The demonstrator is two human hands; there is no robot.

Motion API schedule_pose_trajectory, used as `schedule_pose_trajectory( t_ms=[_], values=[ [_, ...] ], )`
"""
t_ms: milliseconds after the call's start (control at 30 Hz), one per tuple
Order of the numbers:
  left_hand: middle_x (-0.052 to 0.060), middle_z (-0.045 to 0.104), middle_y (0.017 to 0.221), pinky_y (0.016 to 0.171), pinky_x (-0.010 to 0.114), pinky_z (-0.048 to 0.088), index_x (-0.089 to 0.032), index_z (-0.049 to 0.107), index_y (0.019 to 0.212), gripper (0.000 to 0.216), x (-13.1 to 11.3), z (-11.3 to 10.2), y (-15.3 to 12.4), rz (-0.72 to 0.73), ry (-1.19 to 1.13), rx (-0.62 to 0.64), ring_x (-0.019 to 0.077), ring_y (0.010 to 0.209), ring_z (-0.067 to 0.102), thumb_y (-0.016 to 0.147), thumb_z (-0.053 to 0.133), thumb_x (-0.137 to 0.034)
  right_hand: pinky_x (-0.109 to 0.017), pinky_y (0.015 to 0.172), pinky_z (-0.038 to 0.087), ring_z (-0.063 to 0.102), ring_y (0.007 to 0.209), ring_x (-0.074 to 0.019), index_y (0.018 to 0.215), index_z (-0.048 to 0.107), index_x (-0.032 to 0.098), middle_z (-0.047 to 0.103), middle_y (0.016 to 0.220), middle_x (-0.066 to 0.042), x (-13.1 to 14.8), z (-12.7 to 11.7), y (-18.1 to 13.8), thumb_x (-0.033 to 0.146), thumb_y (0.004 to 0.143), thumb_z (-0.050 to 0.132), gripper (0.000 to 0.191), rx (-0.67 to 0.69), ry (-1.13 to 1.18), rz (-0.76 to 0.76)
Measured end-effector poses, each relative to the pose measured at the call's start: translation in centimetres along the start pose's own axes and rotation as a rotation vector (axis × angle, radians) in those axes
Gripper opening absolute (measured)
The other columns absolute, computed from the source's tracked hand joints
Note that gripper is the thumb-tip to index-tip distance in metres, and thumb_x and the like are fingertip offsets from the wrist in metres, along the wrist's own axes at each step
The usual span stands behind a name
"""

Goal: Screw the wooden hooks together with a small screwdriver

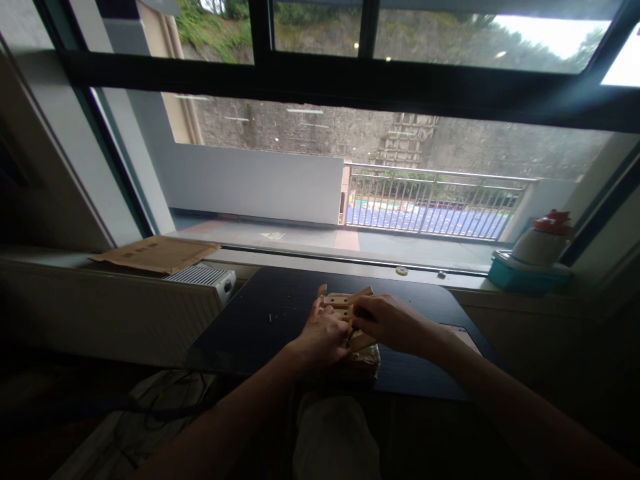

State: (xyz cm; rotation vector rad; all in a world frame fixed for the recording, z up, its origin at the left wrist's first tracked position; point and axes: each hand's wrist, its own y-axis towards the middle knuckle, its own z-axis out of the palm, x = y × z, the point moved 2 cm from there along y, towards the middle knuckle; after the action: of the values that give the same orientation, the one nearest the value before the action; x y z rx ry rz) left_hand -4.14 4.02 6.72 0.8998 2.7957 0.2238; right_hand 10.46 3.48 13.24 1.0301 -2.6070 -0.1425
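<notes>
A light wooden assembly of strips with dark holes (340, 301) lies in front of me on the dark table. My left hand (324, 333) is closed around its left side, fingers pressed on the wood. My right hand (383, 321) is closed in a pinch over its right side. A small dark piece shows below the right fingers, but I cannot make out what it is. Under the wood, close to the table's front edge, sits a worn box-like block (369, 363). The hands hide much of the assembly.
On the dark table (240, 333) lie small bits at left and a flat pale item (463, 337) at right. A radiator with brown cardboard (160, 253) stands at left. The window sill holds a tape roll (401, 271) and a teal box (525, 272).
</notes>
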Motion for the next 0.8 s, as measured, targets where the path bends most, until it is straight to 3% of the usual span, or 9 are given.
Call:
schedule_pose_trajectory(
  t_ms=[433, 800],
  values=[
    [0.001, 0.064, 0.069, 0.103, 0.054, 0.012, -0.022, 0.065, 0.061, 0.015, 0.4, 0.9, 0.3, -0.056, -0.085, -0.02, 0.0228, 0.092, 0.054, 0.072, 0.056, -0.029, -0.021, 0.05, 0.023, 0.038, 0.052, -0.0071, 0.073, 0.057, 0.015, 0.053, 0.063, 0.001, 0.0, -0.2, 0.3, 0.025, 0.081, 0.049, 0.016, 0.03, 0.013, -0.001],
    [0.002, 0.066, 0.077, 0.103, 0.056, 0.011, -0.022, 0.066, 0.065, 0.019, 0.4, 1.1, 0.4, -0.077, -0.081, -0.009, 0.0239, 0.096, 0.054, 0.075, 0.053, -0.032, -0.022, 0.055, 0.029, 0.046, 0.06, -0.0098, 0.082, 0.063, 0.016, 0.06, 0.071, -0.002, -0.1, -0.7, 1.3, 0.022, 0.079, 0.05, 0.015, 0.149, 0.046, -0.089]
  ],
)
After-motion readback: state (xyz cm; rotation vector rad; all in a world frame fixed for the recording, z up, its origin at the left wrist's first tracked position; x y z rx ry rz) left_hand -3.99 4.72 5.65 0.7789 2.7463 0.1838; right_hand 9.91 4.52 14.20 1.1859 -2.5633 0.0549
